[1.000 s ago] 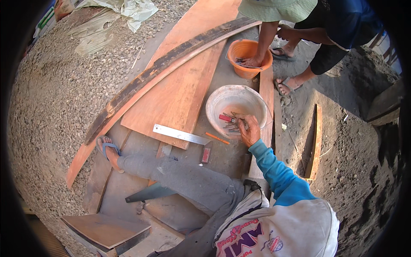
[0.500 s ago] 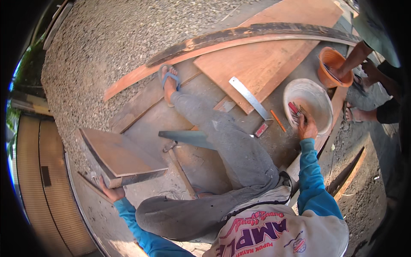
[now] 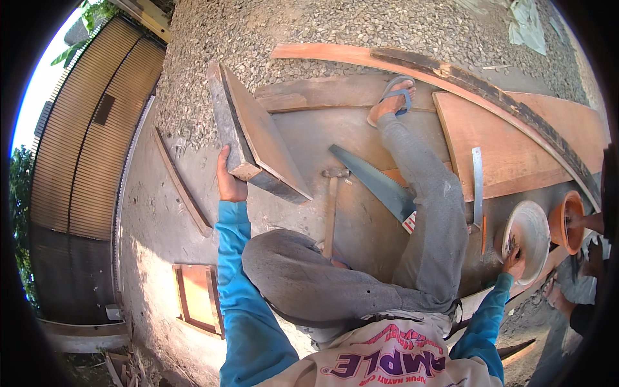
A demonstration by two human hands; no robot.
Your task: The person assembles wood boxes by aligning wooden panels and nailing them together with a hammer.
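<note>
My left hand [image 3: 231, 179] grips the near corner of a shallow wooden box [image 3: 265, 138], a plywood panel with thick plank edges, tilted on its side. Its fingers are partly hidden behind the edge. On the far right my right hand [image 3: 514, 263] reaches into a pale round basin [image 3: 539, 235], fingers closed together over small dark pieces that look like nails. What lies between those fingertips is too small to tell. A hammer [image 3: 331, 219] and a handsaw [image 3: 371, 177] lie on the ground between my left hand and my outstretched leg.
Beside the basin, a person's hand [image 3: 583, 222] is in an orange bucket [image 3: 562, 226]. A metal square [image 3: 478, 180] and an orange pencil [image 3: 484, 235] lie near my foot. Plywood [image 3: 496, 155] and a curved plank [image 3: 335, 53] lie ahead; a small wooden frame [image 3: 193, 300] lies left.
My view has swung left, so everything sits further right. My left hand has raised the wooden box to a steeper tilt. My right hand stays in the basin.
</note>
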